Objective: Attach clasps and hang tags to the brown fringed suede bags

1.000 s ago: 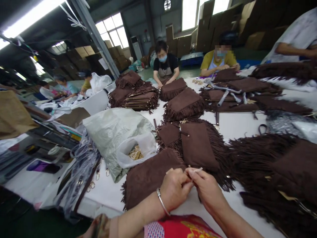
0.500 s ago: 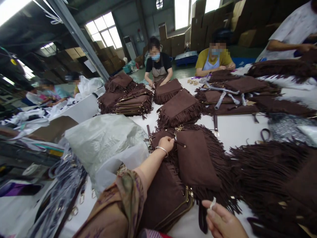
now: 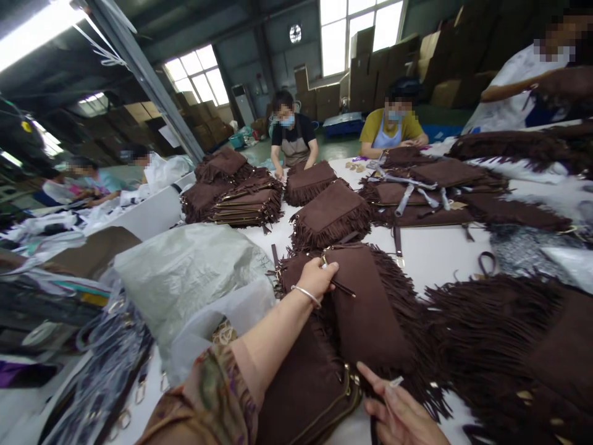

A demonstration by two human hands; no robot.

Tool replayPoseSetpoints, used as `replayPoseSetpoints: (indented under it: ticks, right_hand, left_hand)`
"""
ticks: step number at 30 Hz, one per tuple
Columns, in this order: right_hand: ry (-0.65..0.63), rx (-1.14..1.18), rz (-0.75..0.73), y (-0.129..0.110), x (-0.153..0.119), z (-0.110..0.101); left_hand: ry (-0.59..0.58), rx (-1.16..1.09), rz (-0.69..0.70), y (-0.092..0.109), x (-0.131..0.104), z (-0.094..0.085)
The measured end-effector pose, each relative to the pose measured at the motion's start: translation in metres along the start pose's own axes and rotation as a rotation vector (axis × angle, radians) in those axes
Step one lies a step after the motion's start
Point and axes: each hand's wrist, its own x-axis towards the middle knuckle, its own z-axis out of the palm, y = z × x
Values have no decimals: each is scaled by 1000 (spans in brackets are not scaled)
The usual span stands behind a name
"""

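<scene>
A dark brown fringed bag [image 3: 364, 296] lies before me on top of other brown bags. At its upper left edge my left hand [image 3: 319, 278], a bangle on its wrist, is closed on a thin dark zipper pull whose tip shows beyond the fingers. My right hand [image 3: 401, 408] is near the bag's lower edge. Its index finger reaches forward, and a small whitish strip [image 3: 395, 382] is pinched between the fingers. Under the left forearm sits a stack of brown bags [image 3: 301, 383] with gold zippers and clasps.
Further stacks of fringed bags [image 3: 245, 201] fill the white table [image 3: 428, 250]. A pale plastic bag [image 3: 194, 266] holding gold hardware is at left, beside wrapped straps [image 3: 102, 364]. Long fringe [image 3: 491, 321] spreads at right. Several co-workers sit or stand around the far side.
My left hand has shifted slightly down and right, still at the bag's upper edge with the pull. My right hand has moved left towards the bag, its index finger straightened. The view has tilted a little.
</scene>
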Motion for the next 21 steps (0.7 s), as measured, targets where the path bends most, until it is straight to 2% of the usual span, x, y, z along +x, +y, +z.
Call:
replayPoseSetpoints:
  ticks: [3, 5, 8, 10, 12, 14, 16, 17, 18, 19, 21]
  right_hand:
    - [-64, 64, -107, -24, -16, 23]
    - [-104, 73, -157, -39, -27, 34]
    - [-121, 67, -227, -52, -41, 41]
    - [-107, 45, -264, -51, -46, 38]
    - [-58, -14, -266, -41, -50, 28]
    - [16, -100, -236, -24, -54, 16]
    - [64, -176, -184, -3, -62, 2]
    - [75, -205, -160, 7, -67, -4]
    - [77, -233, -141, 16, -73, -10]
    - [75, -268, -132, 24, -78, -14]
    - [68, -377, -156, 35, -87, -19]
  left_hand:
    - [-73, -393, 82, 23, -69, -8]
    - [-133, -646, 105, 30, -117, -12]
    - [-136, -844, 112, 21, -183, -10]
    - [-113, -893, 102, 0, -218, -5]
    - [-157, -814, 3, -30, -246, -1]
    - [-296, -579, -219, -63, -269, -4]
    - [-449, -296, -390, -90, -286, -15]
    - [-483, -169, -406, -100, -292, -22]
    - [-461, -55, -367, -108, -297, -30]
    - [-376, 50, -277, -113, -301, -37]
    - [-102, 274, -17, -117, -304, -48]
